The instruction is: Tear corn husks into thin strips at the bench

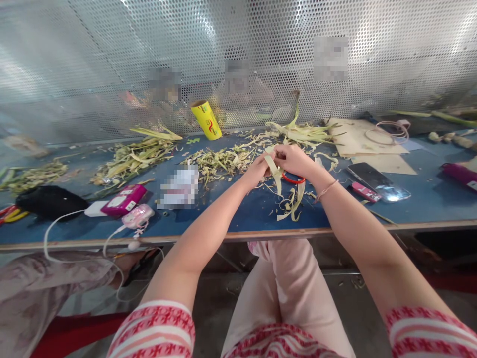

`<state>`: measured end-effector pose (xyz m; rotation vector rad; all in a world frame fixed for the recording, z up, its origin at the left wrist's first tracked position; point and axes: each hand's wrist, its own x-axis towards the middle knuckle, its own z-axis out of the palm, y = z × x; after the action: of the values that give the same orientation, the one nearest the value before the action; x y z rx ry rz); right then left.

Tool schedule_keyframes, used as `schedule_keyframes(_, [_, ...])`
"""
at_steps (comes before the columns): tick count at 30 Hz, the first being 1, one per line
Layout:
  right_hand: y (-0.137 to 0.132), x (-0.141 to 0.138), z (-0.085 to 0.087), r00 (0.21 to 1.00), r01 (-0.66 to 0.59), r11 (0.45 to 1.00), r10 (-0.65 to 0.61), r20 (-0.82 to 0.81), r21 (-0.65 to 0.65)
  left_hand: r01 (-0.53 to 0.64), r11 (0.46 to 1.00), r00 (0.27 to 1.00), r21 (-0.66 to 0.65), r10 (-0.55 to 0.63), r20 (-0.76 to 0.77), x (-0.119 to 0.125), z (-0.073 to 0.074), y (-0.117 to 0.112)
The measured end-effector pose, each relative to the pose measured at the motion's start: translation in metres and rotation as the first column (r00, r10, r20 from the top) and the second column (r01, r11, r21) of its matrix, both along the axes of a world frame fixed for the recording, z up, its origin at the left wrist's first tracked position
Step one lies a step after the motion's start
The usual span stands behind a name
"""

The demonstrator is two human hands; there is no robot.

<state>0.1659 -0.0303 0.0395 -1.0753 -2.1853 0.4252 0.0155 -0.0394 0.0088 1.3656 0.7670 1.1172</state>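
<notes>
My left hand (258, 170) and my right hand (294, 159) meet over the blue table (231, 219), both closed on a pale green leaf strip (276, 175) that hangs down between them. More curled strips (291, 205) lie on the table right below. A red ring-shaped thing (293, 179) shows under my right hand. A thin bracelet sits on my right wrist.
Piles of green leaf scraps (219, 160) and stalks (130, 156) cover the far table. A yellow roll (206, 119) stands by the perforated metal screen (238, 49). A phone (377, 181), cardboard sheets (365, 136), pink devices (124, 200) with white cables and a black pouch (50, 201) lie around. Another person's sleeve (44, 288) is at the lower left.
</notes>
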Motion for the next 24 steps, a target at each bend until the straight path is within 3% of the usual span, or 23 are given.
schedule_keyframes(5, [-0.002,-0.003,-0.002,0.988,-0.046,0.997,0.036,0.15,0.065,-0.034,0.996,0.998,0.078,0.038,-0.047,-0.001,-0.007,0.004])
schedule_keyframes(9, [-0.003,-0.003,0.0,0.989,-0.03,0.998,0.022,0.148,0.053,-0.023,0.994,1.0,0.108,0.024,-0.012,-0.001,-0.015,0.011])
schedule_keyframes(14, [-0.002,-0.002,0.002,0.996,-0.029,0.999,0.026,-0.084,-0.042,-0.042,0.995,0.998,0.09,0.038,0.048,-0.001,-0.008,0.01])
schedule_keyframes(17, [0.006,-0.001,0.001,0.932,0.063,0.986,-0.112,-0.346,-0.151,-0.032,0.996,0.996,0.079,0.025,0.087,-0.003,-0.003,0.008])
schedule_keyframes(20, [0.014,0.0,-0.002,0.867,0.116,0.937,-0.257,-0.427,-0.328,-0.008,0.997,0.995,0.076,0.001,0.099,-0.004,-0.002,0.008])
schedule_keyframes(22, [0.017,0.0,-0.004,0.866,0.027,0.876,-0.262,-0.427,-0.482,0.027,0.996,0.993,0.08,-0.036,0.11,-0.005,-0.005,0.01])
schedule_keyframes(24, [0.017,0.0,-0.006,0.865,-0.133,0.781,-0.209,-0.456,-0.61,0.071,0.994,0.99,0.08,-0.08,0.117,-0.005,-0.007,0.011])
